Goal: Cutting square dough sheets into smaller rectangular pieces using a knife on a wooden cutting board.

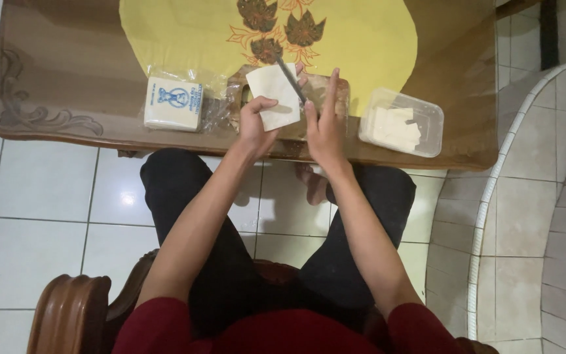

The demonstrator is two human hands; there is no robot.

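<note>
My left hand pinches the near edge of a thin pale square sheet, holding it over a wooden cutting board at the table's front edge. My right hand grips a knife whose blade lies diagonally across the sheet's right side; the index finger points up. To the left lies a clear plastic bag with a white printed pack of sheets. On the right stands a clear plastic box with several cut pale pieces inside.
The brown wooden table carries a yellow cloth with a leaf pattern. I sit in a wooden chair over a white tiled floor. A curved tiled ledge rises at the right.
</note>
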